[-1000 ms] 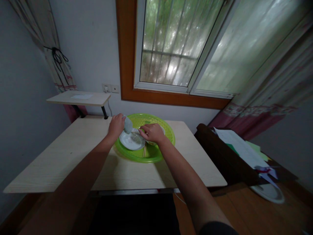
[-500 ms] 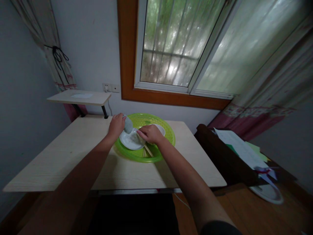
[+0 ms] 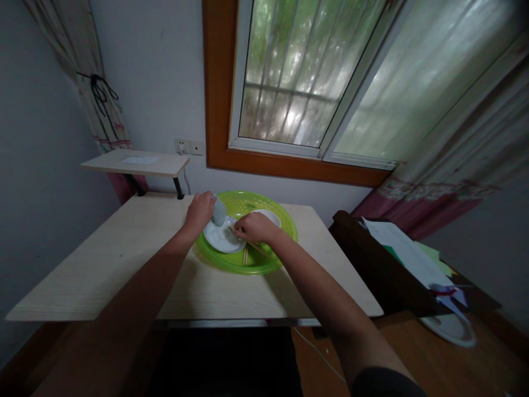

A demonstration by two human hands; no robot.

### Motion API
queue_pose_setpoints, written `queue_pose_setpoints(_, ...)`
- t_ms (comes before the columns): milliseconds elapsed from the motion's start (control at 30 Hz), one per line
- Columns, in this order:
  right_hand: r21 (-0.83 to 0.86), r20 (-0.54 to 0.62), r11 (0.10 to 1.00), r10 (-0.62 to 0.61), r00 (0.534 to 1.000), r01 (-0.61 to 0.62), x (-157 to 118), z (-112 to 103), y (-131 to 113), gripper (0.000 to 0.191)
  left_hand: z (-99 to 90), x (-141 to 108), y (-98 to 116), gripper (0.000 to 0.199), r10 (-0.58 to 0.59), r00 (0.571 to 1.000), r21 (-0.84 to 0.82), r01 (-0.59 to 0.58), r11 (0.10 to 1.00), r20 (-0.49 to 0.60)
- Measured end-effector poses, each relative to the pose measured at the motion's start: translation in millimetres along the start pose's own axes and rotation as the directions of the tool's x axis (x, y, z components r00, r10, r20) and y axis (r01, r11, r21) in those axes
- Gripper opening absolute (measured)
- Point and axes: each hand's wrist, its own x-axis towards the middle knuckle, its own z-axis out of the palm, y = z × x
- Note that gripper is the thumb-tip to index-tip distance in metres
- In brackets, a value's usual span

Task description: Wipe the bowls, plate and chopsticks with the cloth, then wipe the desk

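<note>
My left hand [image 3: 200, 210] is closed on a grey, rounded, bowl-like dish [image 3: 219, 213], tilted over the far-left rim of a white plate [image 3: 219, 238]. My right hand [image 3: 253, 226] is closed round chopsticks [image 3: 261, 251]; their tips reach over the plate, and their other ends slant down to the right. Both the plate and a white bowl [image 3: 271, 216], partly behind my right hand, sit in a round green tray [image 3: 248, 270]. More sticks [image 3: 245, 254] lie in the tray near its front edge. What the plate holds is too small to make out.
The tray stands on a pale wooden table [image 3: 136, 264]. A small raised shelf [image 3: 165, 166] with a paper [image 3: 140, 160] is at the back left. To the right, a dark brown piece of furniture [image 3: 367, 264] carries papers [image 3: 399, 253]. A window [image 3: 289, 82] is behind.
The chopsticks in my right hand have swung, their lower ends shifting right and up, away from the other sticks. My left hand still tilts the grey dish over the plate's rim.
</note>
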Motion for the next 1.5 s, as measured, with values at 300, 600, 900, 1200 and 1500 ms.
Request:
queue_pose_setpoints(300, -0.077, 0.372, 0.986, -0.109, 0.922, 0.148, -6, 15, -21, 0.021, -1.5, 0, 3, 0.027, 0.027, 0.999, 0.009, -0.027, 1.0, 0.018)
queue_pose_setpoints(600, -0.093, 0.457, 0.981, -0.109, 0.883, 0.169, -6, 40, -29, 0.021, -2.3, -1, 3, 0.027, 0.03, 0.999, 0.023, -0.031, 0.999, 0.022)
queue_pose_setpoints(900, -0.09, 0.48, 0.944, -0.238, 0.844, 0.317, -9, 39, -33, 0.021, -3.5, -1, 4, 0.029, 0.025, 0.998, -0.018, -0.024, 1.0, 0.056)
queue_pose_setpoints(1200, -0.085, 0.466, 0.959, -0.201, 0.862, 0.27, -13, 34, -31, 0.024, -1.2, -2, 3, 0.028, 0.057, 0.997, -0.032, -0.056, 0.998, 0.053)
queue_pose_setpoints(1500, -0.094, 0.434, 0.928, -0.289, 0.853, 0.362, -19, 40, -14, 0.021, -2.7, -1, 5, 0.028, 0.065, 0.995, -0.018, -0.064, 0.998, 0.081)
